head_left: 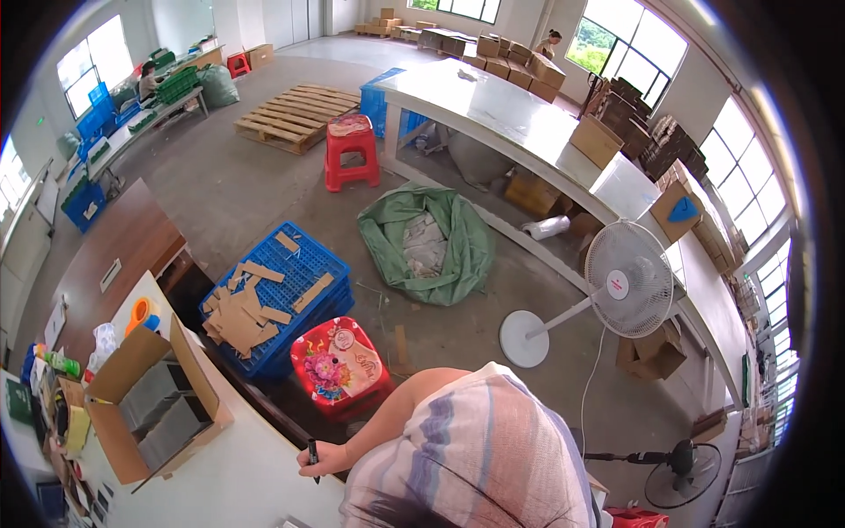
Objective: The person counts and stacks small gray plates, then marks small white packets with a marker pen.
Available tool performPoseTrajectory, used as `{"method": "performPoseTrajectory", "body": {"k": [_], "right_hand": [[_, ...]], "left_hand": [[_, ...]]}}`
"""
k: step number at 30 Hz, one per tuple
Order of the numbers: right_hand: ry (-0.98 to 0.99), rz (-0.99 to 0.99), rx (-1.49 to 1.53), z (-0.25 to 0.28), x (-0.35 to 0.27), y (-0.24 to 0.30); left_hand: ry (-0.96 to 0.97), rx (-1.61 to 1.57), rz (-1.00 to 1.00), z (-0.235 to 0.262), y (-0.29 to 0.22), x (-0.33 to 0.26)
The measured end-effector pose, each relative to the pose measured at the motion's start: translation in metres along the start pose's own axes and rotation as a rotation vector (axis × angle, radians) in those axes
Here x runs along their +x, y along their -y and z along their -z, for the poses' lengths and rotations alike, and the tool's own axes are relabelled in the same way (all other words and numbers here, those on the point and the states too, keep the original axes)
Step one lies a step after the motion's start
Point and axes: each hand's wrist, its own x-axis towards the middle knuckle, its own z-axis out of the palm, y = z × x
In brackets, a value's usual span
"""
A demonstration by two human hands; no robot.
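Observation:
My right hand [329,458] is closed around a black marker pen [312,454], held upright by the edge of a white table [251,480]. My bare right arm reaches leftward from a striped sleeve. My left hand is not in view. On the table, left of my right hand, stands an open cardboard box [113,440] with its flaps up. Flat grey pieces [163,431] are stacked inside it. Behind the box lies a roll of orange tape [143,313].
Beside the table stand a red stool with a flowered top [339,363] and stacked blue crates [308,255] bearing cardboard scraps [239,321]. Farther off are a green sack [380,231], a white standing fan [525,339], a wooden pallet [286,114] and a long white table [493,106]. Two people work far back.

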Motion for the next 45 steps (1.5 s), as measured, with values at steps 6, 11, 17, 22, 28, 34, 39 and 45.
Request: {"method": "performPoseTrajectory", "body": {"k": [6, 11, 17, 22, 28, 34, 39, 45], "right_hand": [[-0.033, 0.000, 0.013, 0.000, -0.016, -0.006], [-0.052, 0.019, 0.019, -0.003, -0.029, -0.010], [0.022, -0.024, 0.002, -0.009, -0.032, -0.007], [0.057, -0.005, 0.010, -0.020, -0.033, -0.005], [0.115, -0.050, -0.004, -0.033, -0.020, -0.004], [0.198, -0.069, 0.005, -0.056, 0.019, -0.015], [0.214, -0.080, 0.032, -0.070, 0.043, -0.029], [0.193, -0.122, 0.029, -0.071, 0.060, -0.031]], "left_hand": [[0.403, -0.287, 0.106, 0.009, -0.016, -0.024], [0.135, -0.242, 0.213, 0.040, -0.032, -0.032], [0.432, -0.325, 0.264, 0.051, -0.043, -0.038], [0.440, -0.400, 0.323, 0.063, -0.048, -0.039], [-0.232, -0.107, 0.099, 0.067, -0.036, -0.041], [0.224, -0.537, 0.388, 0.103, -0.032, -0.022], [0.227, -0.720, 0.583, 0.121, -0.024, 0.030], [0.193, -0.880, 0.711, 0.119, -0.022, 0.062]]}}
